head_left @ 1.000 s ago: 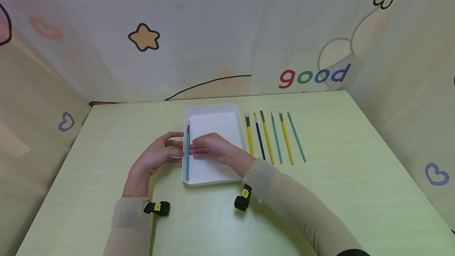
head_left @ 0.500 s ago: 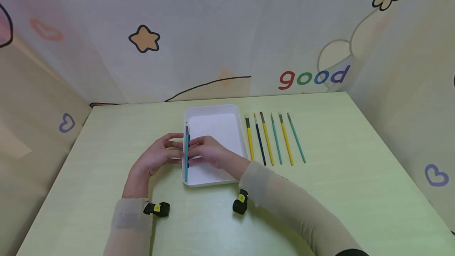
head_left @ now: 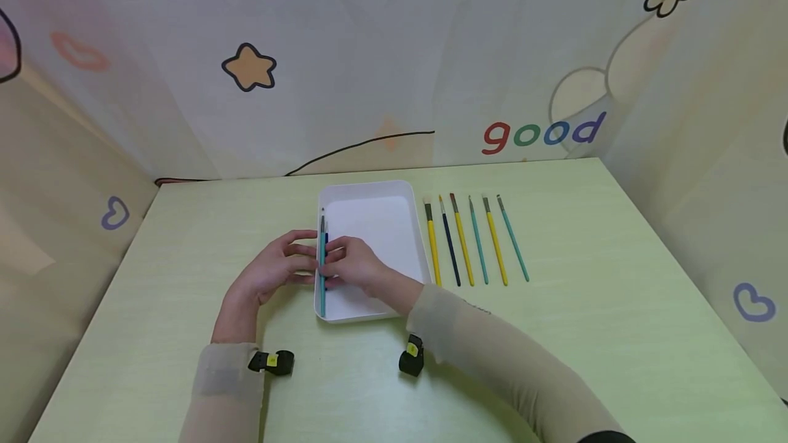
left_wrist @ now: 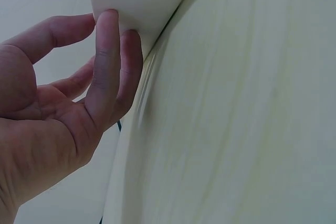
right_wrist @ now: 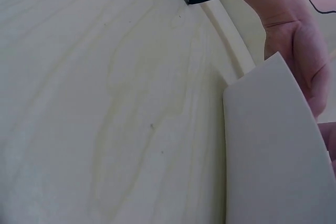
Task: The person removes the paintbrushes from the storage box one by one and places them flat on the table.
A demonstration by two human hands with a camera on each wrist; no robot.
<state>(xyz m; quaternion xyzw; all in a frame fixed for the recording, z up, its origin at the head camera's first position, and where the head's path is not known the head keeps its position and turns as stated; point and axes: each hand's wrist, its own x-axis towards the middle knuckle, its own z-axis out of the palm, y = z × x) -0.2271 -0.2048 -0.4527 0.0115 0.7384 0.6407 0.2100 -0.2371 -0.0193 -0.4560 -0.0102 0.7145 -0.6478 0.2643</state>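
A white rectangular tray lies on the table with two paintbrushes along its left wall. One is a teal paintbrush; the other, a dark blue paintbrush, lies just to its right, partly covered by fingers. My left hand touches the tray's left wall from outside; in the left wrist view its spread fingers rest against that wall. Inside the tray my right hand touches the brushes, its thumb on the teal one. The right wrist view mainly catches the tray's outer wall and the left hand behind it.
Several paintbrushes stand in a row to the right of the tray: a thick yellow one, a dark blue one, a teal one and others. A printed curtain hangs behind the pale table.
My right hand has shifted slightly left and its thumb has come onto the teal brush. That brush sits closer to the left wall, and more of the dark blue one shows. The left hand stays put.
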